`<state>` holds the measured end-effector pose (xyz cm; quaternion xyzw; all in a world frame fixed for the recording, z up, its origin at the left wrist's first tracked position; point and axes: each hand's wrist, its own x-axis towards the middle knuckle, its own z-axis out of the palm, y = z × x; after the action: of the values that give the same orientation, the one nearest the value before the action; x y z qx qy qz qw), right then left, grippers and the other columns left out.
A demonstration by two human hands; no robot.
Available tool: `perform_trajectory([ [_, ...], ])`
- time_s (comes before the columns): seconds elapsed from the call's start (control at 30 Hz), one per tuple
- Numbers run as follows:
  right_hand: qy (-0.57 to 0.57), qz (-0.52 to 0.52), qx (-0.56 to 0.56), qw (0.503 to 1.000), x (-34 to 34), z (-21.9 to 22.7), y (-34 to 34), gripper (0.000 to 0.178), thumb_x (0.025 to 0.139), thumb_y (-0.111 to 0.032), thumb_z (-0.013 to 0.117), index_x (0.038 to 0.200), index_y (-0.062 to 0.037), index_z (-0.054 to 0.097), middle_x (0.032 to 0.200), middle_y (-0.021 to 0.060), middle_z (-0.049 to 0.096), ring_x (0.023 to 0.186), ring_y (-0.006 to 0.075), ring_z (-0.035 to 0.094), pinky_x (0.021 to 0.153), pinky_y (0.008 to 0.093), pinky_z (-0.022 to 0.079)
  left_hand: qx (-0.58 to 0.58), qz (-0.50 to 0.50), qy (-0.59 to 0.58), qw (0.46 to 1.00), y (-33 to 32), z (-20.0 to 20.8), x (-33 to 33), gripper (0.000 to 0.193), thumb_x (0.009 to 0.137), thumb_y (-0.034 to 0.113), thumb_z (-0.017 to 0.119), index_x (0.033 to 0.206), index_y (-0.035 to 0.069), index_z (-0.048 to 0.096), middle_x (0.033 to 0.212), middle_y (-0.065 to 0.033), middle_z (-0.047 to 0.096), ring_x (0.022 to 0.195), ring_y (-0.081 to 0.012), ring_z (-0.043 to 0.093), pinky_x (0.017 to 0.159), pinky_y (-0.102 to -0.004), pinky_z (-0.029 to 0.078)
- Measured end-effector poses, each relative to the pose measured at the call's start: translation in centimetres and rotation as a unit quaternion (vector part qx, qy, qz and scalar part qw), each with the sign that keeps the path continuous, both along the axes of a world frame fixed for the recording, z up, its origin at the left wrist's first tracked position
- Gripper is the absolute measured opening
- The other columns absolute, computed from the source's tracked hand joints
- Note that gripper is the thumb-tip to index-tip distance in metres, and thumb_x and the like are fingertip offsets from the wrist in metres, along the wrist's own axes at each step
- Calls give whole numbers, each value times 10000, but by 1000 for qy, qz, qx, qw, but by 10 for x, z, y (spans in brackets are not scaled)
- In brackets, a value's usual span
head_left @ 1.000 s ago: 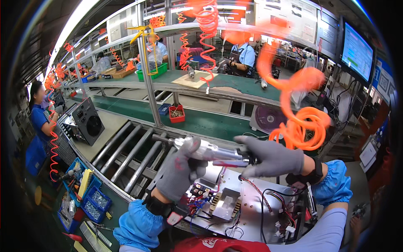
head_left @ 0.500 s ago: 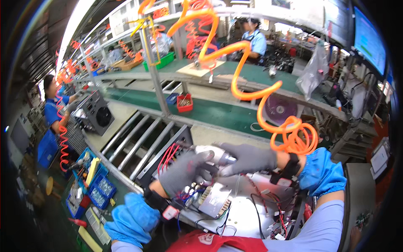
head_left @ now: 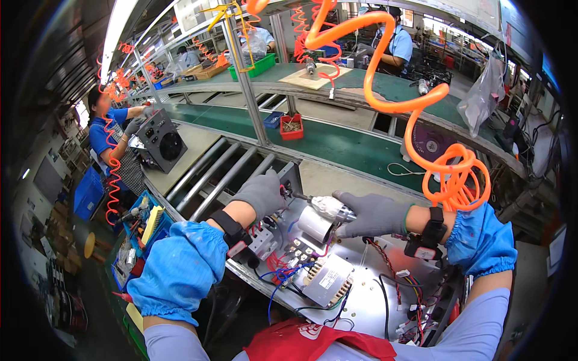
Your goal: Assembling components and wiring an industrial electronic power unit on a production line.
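My right hand (head_left: 378, 215), in a grey glove, is closed around a silver pneumatic screwdriver (head_left: 330, 207). The tool lies nearly level, its dark bit pointing left at an upright dark panel (head_left: 291, 178). My left hand (head_left: 260, 195), also gloved, is closed at the edge of that panel, close to the bit; its fingertips are partly hidden. Below the hands lies an open metal chassis (head_left: 360, 289). Fixed in it are a white cylinder (head_left: 315, 225), a labelled metal power supply box (head_left: 329, 280) and a terminal block (head_left: 262, 243), with red, blue and black wires around them.
A coiled orange air hose (head_left: 457, 174) hangs at the right. Metal rollers (head_left: 226, 180) and a green conveyor (head_left: 337, 143) lie beyond the chassis, with a red bin (head_left: 292, 127). At left, a co-worker (head_left: 108, 135) handles a dark unit (head_left: 159, 144). Blue parts trays (head_left: 147, 231) stand near my left arm.
My hands have come apart. The left has moved forward to the dark panel, while the right keeps hold of the screwdriver, now pointing at the panel. The whole view has shifted.
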<state>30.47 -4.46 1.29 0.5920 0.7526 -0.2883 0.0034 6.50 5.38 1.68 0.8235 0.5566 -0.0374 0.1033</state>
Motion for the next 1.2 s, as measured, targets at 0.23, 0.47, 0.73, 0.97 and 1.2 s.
perform_trajectory([
  [0.23,-49,25,-3,998,-13,7,9,957,756,-611,615,1488,-97,273,1016,268,652,958,403,646,829,431,492,23,-6,15,1000,4,-3,0,546,738,318,766,1074,-41,526,941,-246,669,919,-395,655,809,-443,517],
  [0.47,-74,41,3,996,-18,9,11,962,760,-603,597,1502,-110,234,954,237,671,901,385,662,780,432,498,59,1,14,998,5,-8,3,440,740,305,753,1023,1,608,948,-210,686,921,-368,668,802,-422,537],
  [0.73,-85,52,8,995,-19,10,10,918,764,-511,627,1470,-49,266,956,242,671,897,397,658,778,454,506,49,10,7,999,1,-4,7,371,749,243,726,1013,4,624,940,-220,680,921,-378,661,796,-431,532],
  [0.97,-43,61,6,997,-18,9,13,961,753,-488,629,1489,-35,210,929,266,665,880,415,655,772,450,499,60,11,11,998,1,-6,7,376,739,244,741,1008,6,629,947,-217,680,932,-377,658,812,-431,531],
  [1.2,-59,60,18,996,-16,8,7,950,741,-488,636,1480,-42,238,952,241,672,889,395,662,765,440,510,50,5,2,999,0,-8,0,441,735,265,753,1036,0,569,941,-222,675,939,-384,656,826,-433,527],
])
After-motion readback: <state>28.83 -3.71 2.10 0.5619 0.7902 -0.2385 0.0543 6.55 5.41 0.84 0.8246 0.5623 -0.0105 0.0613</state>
